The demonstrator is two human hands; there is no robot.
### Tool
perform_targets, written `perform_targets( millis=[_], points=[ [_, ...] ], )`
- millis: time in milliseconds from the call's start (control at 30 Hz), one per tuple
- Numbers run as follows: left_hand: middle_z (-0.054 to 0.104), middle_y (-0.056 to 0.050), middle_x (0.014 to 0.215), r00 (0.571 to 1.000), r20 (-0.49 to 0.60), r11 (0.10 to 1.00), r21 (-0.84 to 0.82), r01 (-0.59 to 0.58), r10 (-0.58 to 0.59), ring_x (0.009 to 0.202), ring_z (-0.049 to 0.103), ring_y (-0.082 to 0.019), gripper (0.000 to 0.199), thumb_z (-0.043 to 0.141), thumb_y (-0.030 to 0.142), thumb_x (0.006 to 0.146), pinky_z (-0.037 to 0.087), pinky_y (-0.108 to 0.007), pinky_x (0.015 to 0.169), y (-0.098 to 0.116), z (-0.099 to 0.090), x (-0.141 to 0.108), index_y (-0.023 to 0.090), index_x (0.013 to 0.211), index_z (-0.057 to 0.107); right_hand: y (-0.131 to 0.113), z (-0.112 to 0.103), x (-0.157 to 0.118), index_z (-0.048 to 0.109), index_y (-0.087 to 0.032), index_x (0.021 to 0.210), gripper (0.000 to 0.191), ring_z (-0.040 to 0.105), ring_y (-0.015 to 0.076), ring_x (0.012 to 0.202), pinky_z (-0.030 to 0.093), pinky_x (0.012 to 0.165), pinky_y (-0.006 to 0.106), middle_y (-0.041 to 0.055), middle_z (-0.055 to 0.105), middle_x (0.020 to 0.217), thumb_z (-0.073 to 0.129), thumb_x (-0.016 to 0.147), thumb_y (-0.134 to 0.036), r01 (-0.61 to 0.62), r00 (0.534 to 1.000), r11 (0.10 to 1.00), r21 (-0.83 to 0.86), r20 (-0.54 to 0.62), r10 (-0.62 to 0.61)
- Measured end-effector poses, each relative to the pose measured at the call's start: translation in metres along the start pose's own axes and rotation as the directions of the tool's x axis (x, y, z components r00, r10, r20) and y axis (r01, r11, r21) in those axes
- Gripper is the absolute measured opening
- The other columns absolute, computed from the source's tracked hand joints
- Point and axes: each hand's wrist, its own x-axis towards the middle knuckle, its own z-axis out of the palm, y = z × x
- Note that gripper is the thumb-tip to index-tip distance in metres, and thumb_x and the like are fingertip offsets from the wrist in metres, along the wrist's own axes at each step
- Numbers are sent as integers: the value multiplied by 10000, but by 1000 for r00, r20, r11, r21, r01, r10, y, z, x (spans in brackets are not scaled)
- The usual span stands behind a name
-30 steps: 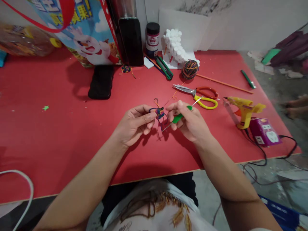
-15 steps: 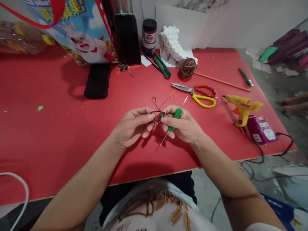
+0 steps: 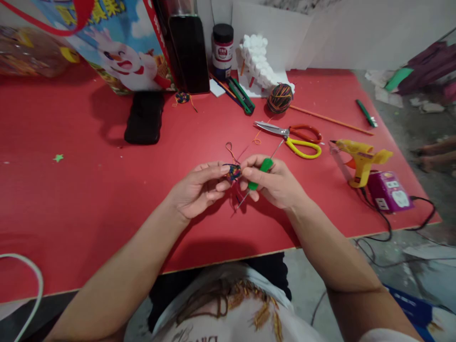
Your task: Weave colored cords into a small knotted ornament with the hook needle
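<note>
Between my hands is a small piece of multicoloured crochet (image 3: 234, 171), with loose yarn ends above and below it. My left hand (image 3: 199, 187) pinches its left side between thumb and fingers. A crochet hook with a green handle (image 3: 260, 174) lies across my right hand (image 3: 274, 183), held by the fingers, its metal ends pointing up-right and down-left. The right thumb and fingertip also meet at the right edge of the crochet. A thin strand runs up toward a ball of variegated yarn (image 3: 280, 98).
Scissors (image 3: 288, 135) lie beyond my right hand, with a yellow glue gun (image 3: 361, 156) and purple power box (image 3: 389, 191) further right. Behind are a green cutter (image 3: 241, 96), a jar (image 3: 223, 51), phones (image 3: 144, 118) and a printed bag (image 3: 121, 52) on the red table (image 3: 89, 199).
My right fingers have shifted slightly right on the crochet, so more of it shows. The hook has tilted a little with the hand. The whole view has moved slightly.
</note>
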Motion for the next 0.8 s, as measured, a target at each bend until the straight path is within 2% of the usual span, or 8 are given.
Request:
perform_targets(
  millis=[67,100,167,233,300,367,567,800],
  points=[
    [638,-30,721,1000,-18,999,-48,-14,13,516,503,-26,215,921,91,667,352,-67,337,2,1,-2,35,784,749,-5,-8,1,750,-166,893,243,606,61,446,470,450,201,-17,740,719,794,959,-396,104,983,989,-107,-138,-119],
    [636,-30,732,1000,-27,997,-71,-18,16,526,517,-29,205,912,72,665,355,-66,339,4,1,-2,39,767,737,-7,-12,1,761,-171,878,240,616,62,457,468,454,204,-25,721,723,787,966,-392,171,953,968,-184,-219,-210],
    [625,-26,739,999,-35,994,-111,-14,10,532,531,-32,195,897,50,668,359,-64,340,5,1,-2,47,754,722,-12,-18,2,782,-192,878,259,651,68,522,505,521,209,-28,701,732,757,988,-425,322,813,874,-364,-366,-452],
    [616,-19,731,1000,-25,991,-131,3,-6,523,524,-27,204,901,52,668,356,-60,340,5,0,-2,54,755,716,-14,-19,3,788,-215,863,312,703,102,641,566,627,238,-20,677,738,721,1002,-487,391,680,772,-501,-409,-609],
    [620,-18,715,1000,-14,993,-114,4,-5,512,517,-24,237,931,74,653,355,-59,339,4,0,-2,59,754,716,-15,-17,3,773,-228,822,396,715,128,689,590,664,274,-8,662,753,680,1004,-567,445,610,722,-530,-410,-678],
    [632,-18,687,999,-13,998,-49,-44,44,496,522,-30,259,957,116,657,369,-67,339,2,0,-2,68,766,726,-13,-12,3,749,-231,771,472,694,137,639,585,620,296,-4,629,718,645,999,-631,501,615,732,-462,-405,-677],
    [742,-16,735,949,21,920,240,-310,315,469,600,-81,204,934,203,750,492,-150,356,-8,1,-3,149,841,758,-12,0,-1,707,-233,748,530,603,137,492,554,505,309,-25,545,565,656,948,-722,443,777,871,-211,-394,-491],
    [793,-22,816,926,50,888,267,-374,375,506,663,-95,198,925,221,758,554,-170,410,-8,0,-2,169,842,754,-14,3,-1,693,-233,693,556,522,103,424,447,446,269,-35,502,519,628,974,-708,410,816,901,-142,-383,-432]
  ],
)
